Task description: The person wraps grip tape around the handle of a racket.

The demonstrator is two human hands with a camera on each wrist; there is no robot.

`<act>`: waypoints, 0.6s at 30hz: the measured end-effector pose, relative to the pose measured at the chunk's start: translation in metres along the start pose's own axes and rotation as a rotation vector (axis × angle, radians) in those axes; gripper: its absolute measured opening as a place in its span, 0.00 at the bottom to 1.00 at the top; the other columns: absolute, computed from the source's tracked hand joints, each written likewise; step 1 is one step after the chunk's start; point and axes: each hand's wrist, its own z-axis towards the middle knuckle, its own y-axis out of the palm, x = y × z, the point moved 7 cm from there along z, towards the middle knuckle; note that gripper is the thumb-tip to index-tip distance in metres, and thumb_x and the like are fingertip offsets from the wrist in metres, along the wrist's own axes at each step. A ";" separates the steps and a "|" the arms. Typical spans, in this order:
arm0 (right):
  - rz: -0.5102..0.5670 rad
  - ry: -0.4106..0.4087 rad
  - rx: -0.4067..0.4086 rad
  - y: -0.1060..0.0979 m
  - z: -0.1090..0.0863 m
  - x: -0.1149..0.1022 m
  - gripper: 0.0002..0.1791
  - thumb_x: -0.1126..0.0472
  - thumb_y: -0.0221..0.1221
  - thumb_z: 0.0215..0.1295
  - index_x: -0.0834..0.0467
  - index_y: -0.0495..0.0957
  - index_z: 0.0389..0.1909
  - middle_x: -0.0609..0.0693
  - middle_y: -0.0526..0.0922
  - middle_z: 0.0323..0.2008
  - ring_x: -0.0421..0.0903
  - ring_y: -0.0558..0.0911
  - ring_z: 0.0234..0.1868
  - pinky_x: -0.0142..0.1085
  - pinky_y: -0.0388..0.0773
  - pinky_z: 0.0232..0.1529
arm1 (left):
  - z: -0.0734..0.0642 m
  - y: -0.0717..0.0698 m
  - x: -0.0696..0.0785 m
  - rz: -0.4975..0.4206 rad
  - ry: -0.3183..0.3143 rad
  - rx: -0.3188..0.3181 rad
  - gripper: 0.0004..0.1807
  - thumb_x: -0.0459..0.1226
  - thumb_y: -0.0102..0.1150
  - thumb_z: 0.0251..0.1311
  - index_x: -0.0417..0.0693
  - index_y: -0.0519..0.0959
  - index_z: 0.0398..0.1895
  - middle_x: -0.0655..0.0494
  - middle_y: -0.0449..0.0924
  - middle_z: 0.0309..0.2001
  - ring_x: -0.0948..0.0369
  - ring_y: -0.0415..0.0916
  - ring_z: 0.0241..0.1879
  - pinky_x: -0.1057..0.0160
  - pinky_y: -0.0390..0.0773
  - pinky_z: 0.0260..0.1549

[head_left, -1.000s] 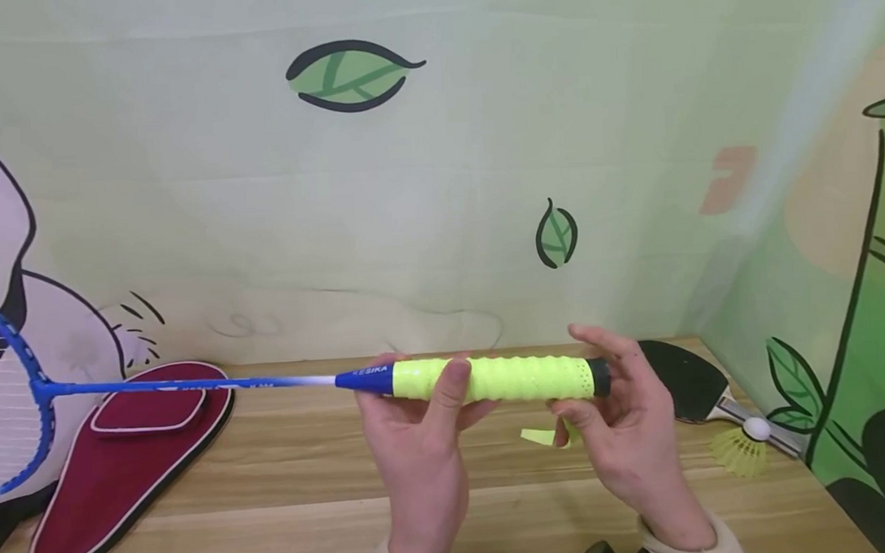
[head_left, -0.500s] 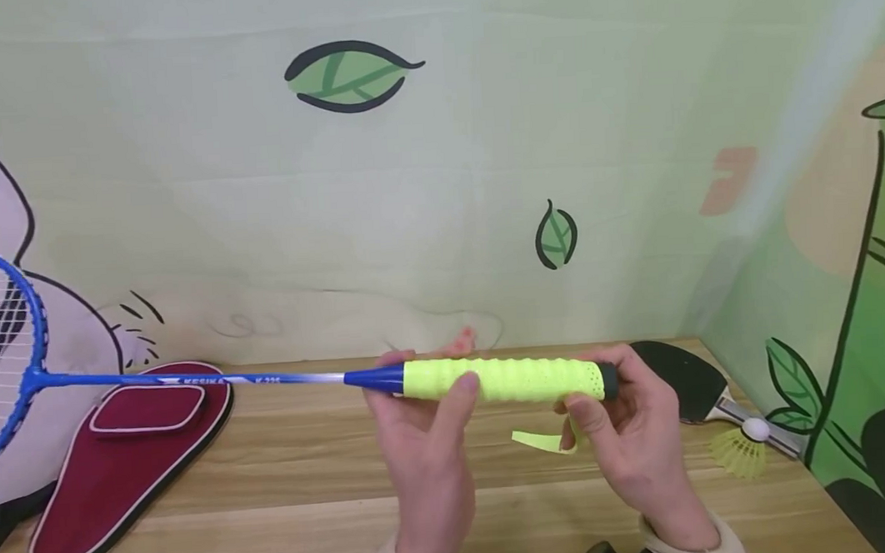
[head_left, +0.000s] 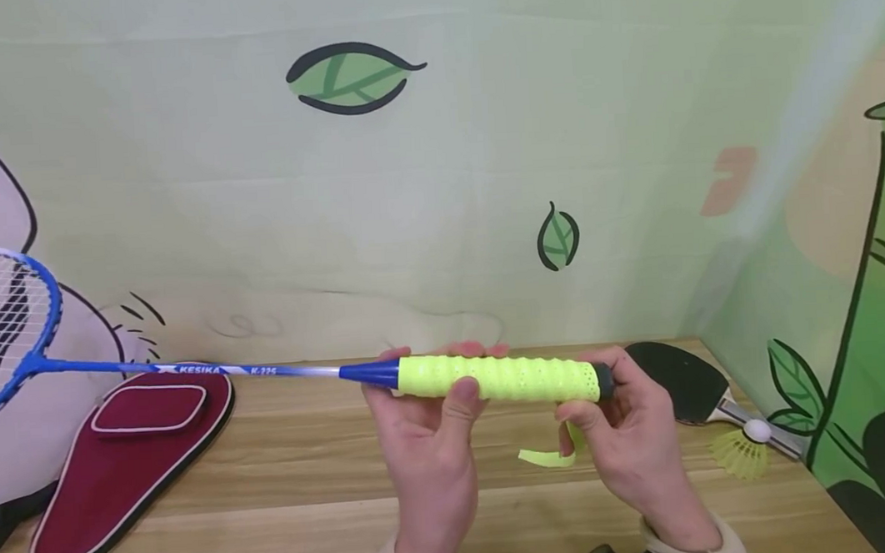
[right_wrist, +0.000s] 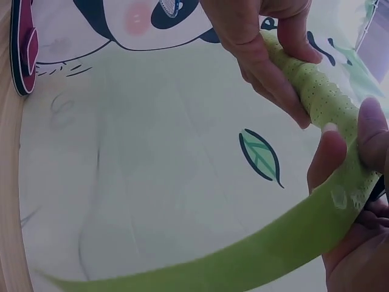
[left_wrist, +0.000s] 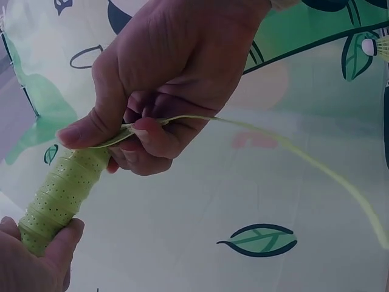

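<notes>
A blue badminton racket (head_left: 372, 374) is held level above the table, its head at the left edge of the head view. Bright yellow grip tape (head_left: 508, 378), perforated and ridged, covers the handle up to the black end cap (head_left: 605, 381). My left hand (head_left: 431, 461) grips the handle near the blue cone, thumb across the front. At the butt end my right hand (head_left: 639, 441) pinches the tape between thumb and fingers. A loose tape tail (head_left: 545, 458) hangs from it; in the right wrist view this strip (right_wrist: 285, 237) curves away long and flat.
A dark red bat case (head_left: 123, 494) with white piping lies at the left of the wooden table (head_left: 276, 540). At the back right are a black table tennis bat (head_left: 677, 381) and a yellow shuttlecock (head_left: 740, 453). A printed cloth (head_left: 438, 185) hangs behind.
My right hand's raised fingers have come down around the butt end. The racket has rolled and tilted slightly, its head now a bit higher. The loose tail has shifted a little.
</notes>
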 end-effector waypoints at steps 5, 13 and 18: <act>0.011 -0.028 -0.014 0.001 0.000 0.000 0.17 0.72 0.62 0.60 0.77 0.66 0.43 0.55 0.78 0.26 0.45 0.77 0.14 0.33 0.77 0.14 | 0.000 -0.001 -0.001 0.006 -0.011 0.023 0.23 0.21 0.49 0.66 0.46 0.53 0.55 0.41 0.77 0.45 0.42 0.81 0.47 0.41 0.78 0.49; -0.004 -0.049 -0.021 0.002 0.000 -0.001 0.18 0.70 0.63 0.59 0.77 0.66 0.43 0.55 0.78 0.28 0.45 0.77 0.15 0.32 0.77 0.15 | 0.000 -0.003 -0.002 0.007 -0.010 0.032 0.22 0.21 0.50 0.66 0.45 0.54 0.54 0.41 0.78 0.44 0.43 0.82 0.45 0.42 0.79 0.47; 0.007 -0.059 -0.031 0.003 0.000 -0.002 0.18 0.71 0.62 0.60 0.78 0.66 0.43 0.57 0.77 0.29 0.45 0.77 0.15 0.33 0.78 0.15 | 0.000 -0.003 -0.001 0.024 0.001 0.029 0.21 0.21 0.49 0.65 0.44 0.54 0.53 0.41 0.78 0.44 0.44 0.82 0.45 0.42 0.79 0.46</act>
